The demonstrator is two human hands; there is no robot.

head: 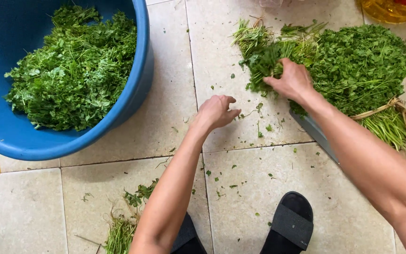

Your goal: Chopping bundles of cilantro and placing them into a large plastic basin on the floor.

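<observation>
Pale floor tiles (165, 113) hold a blue tub (139, 70) already heaped with picked leaves (71, 70). Right hand (293, 80) grips a bunch from the large herb pile (353, 66) still unpicked; left hand (214, 112) hovers loosely curled, empty.

Right hand (293, 81) grips a herb bunch (264, 59); left hand (216, 112) hovers empty over tiles (175, 94).

You work in bright, even daylight; soft shadows sit under your arms, focus stays sharp, edges bend slightly.
</observation>
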